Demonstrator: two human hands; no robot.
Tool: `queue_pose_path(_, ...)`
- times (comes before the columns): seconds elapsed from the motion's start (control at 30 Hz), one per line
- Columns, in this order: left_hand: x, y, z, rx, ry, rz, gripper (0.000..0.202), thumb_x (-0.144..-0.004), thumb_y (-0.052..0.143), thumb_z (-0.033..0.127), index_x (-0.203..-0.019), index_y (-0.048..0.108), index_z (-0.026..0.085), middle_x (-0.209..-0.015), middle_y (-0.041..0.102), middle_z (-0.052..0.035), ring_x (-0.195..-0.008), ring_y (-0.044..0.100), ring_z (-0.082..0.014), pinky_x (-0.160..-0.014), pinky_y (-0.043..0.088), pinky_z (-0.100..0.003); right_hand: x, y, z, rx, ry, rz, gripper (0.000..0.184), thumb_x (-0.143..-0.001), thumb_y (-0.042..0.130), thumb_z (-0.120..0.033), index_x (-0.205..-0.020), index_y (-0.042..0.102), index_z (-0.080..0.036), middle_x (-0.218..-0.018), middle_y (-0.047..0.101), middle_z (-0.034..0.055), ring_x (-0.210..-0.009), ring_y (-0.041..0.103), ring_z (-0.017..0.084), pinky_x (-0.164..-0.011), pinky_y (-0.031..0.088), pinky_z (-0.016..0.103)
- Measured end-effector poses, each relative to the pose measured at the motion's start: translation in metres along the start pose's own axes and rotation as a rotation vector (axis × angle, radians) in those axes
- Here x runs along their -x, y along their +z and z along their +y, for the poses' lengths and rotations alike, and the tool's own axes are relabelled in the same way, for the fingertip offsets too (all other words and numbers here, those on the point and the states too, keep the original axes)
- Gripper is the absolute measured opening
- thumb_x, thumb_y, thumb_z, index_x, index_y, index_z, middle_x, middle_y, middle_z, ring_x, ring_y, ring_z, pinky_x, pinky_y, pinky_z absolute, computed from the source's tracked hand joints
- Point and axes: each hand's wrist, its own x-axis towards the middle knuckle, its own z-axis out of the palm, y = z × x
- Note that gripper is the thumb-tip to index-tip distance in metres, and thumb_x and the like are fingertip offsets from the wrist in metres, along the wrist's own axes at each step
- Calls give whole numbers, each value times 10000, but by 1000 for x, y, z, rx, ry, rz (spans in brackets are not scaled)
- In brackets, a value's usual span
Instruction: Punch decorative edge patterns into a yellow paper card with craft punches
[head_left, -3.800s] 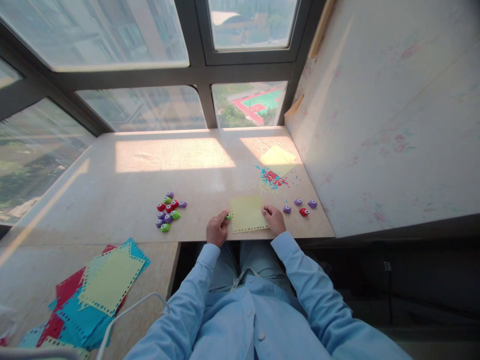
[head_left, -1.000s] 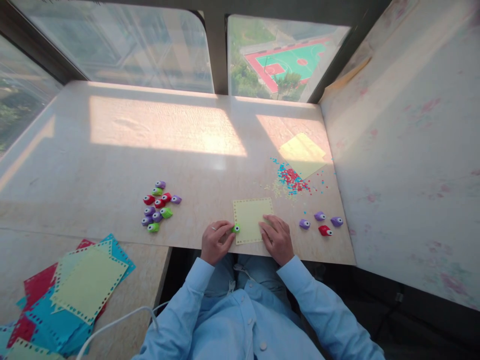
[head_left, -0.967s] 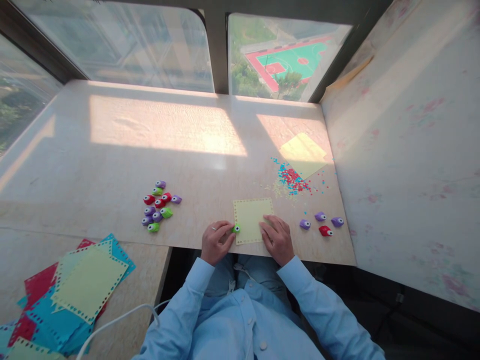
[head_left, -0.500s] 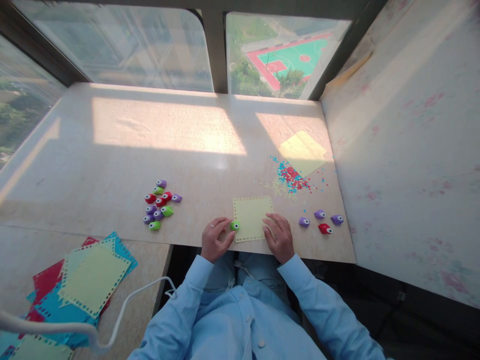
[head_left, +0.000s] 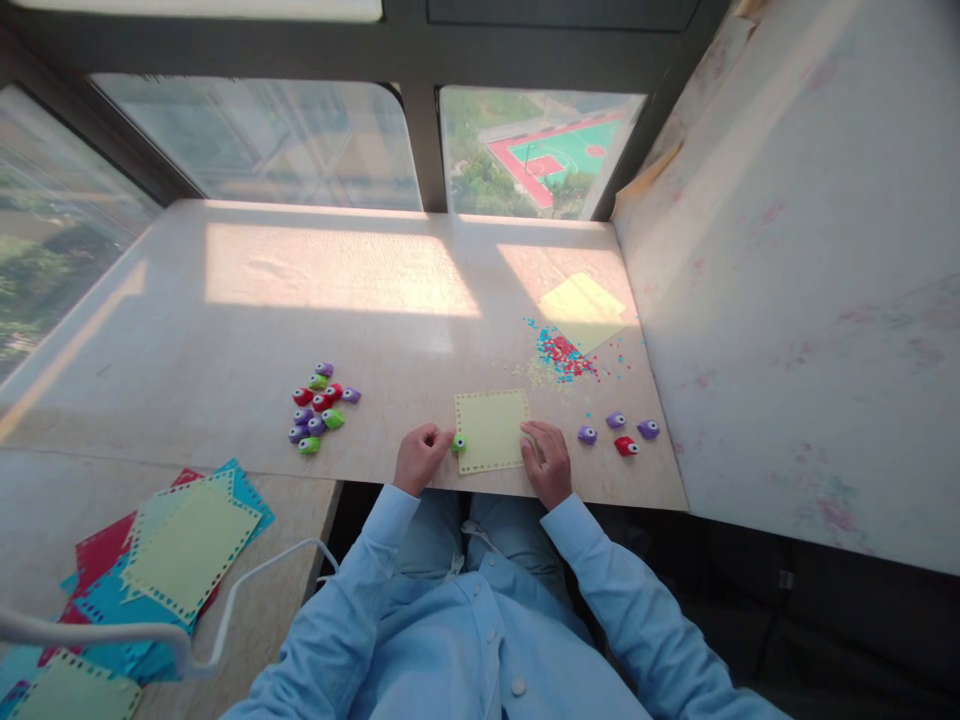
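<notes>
A pale yellow sheet of paper [head_left: 491, 430] with small holes punched along its edges lies near the table's front edge. My left hand [head_left: 421, 457] is closed at its left side, thumb and index finger against a small green craft punch [head_left: 459, 443] with an eye-like spot. That punch sits over the sheet's left edge. At the sheet's right edge rests my right hand [head_left: 549, 463], fingers bent and the thumb close below them, holding the paper; the fingertips' undersides are hidden.
Several purple, red and green punches [head_left: 322, 402] cluster at left; purple ones and a red punch [head_left: 626, 446] lie at right. Paper bits [head_left: 564, 355] are scattered before another yellow sheet [head_left: 583, 308]. Punched coloured sheets [head_left: 195, 545] and a white cable [head_left: 232, 625] lie lower left.
My left hand's fingers have curled in from a looser spread around the green punch. My right hand has drawn its fingers closer together at the paper's edge. The head view has tilted up slightly.
</notes>
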Motion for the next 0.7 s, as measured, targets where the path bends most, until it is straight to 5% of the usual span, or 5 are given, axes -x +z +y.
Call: queue_pose_path(0.7, -6, 8, -4, 146, -60, -60, 588, -606, 713, 651, -489, 357, 198, -473, 352, 67, -473, 306, -66, -479, 242, -219, -1, 7, 15, -156, 99, 136, 205, -826, 505, -178, -893, 696, -209, -895, 722, 74, -886, 630, 223, -842, 508, 406)
